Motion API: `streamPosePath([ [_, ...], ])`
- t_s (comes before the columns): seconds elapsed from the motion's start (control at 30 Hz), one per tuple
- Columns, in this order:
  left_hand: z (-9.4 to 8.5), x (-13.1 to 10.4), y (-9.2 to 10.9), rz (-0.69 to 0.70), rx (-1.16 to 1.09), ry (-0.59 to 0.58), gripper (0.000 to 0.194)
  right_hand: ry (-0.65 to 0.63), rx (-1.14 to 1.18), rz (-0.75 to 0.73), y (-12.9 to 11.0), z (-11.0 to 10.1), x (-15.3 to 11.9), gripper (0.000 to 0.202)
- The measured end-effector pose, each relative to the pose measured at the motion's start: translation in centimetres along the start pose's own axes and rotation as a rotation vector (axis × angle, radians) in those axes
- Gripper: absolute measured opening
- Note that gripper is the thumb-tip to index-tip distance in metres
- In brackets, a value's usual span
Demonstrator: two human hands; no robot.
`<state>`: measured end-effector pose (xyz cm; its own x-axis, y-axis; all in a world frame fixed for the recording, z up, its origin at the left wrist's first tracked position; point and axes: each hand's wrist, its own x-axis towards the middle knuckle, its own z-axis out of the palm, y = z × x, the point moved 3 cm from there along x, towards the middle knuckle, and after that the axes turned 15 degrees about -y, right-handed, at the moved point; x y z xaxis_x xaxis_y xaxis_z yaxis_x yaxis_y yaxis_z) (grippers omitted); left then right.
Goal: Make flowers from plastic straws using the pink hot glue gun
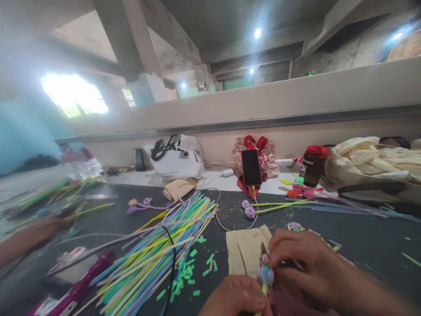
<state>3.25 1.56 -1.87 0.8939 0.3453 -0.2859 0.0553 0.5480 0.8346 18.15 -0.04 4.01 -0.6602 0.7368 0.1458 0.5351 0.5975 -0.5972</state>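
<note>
A small flower (265, 274) of blue and lilac pipe cleaner stands on a yellow-green stem, low in the head view right of centre. My left hand (235, 298) is closed, pinching that stem just below the bloom. Beside the flower's top, my right hand (301, 254) is closed around a small pointed tool (262, 248), its dark tip showing past the fingers; the rest is hidden by the hand. Behind both hands lies a folded tan cloth (235, 252).
Loose pipe cleaners (148, 259) pile up left of my hands, with green cut bits (184, 274) alongside. Finished flowers (250, 210) lie beyond. A phone (251, 166), a bottle (312, 169) and bags line the back. Another person's arm (33, 237) reaches in at left, near a magenta device (83, 281).
</note>
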Motion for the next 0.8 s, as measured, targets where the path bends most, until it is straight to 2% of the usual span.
streamPosePath([
  [0.23,0.6,-0.6,0.5,0.009,-0.046,-0.021,0.012,-0.002,0.022,-0.021,0.1,0.2,-0.2,0.015],
  [0.5,0.3,-0.3,0.4,-0.035,0.006,0.063,0.011,-0.019,0.021,-0.051,0.0,0.2,0.0,0.016],
  [0.7,-0.1,0.2,-0.4,0.016,-0.004,0.011,0.013,-0.014,0.001,-0.054,0.2,0.4,0.0,0.015],
  [0.8,-0.8,0.5,-0.9,0.088,-0.031,-0.011,0.024,0.016,-0.001,-0.067,0.1,0.2,0.0,0.016],
])
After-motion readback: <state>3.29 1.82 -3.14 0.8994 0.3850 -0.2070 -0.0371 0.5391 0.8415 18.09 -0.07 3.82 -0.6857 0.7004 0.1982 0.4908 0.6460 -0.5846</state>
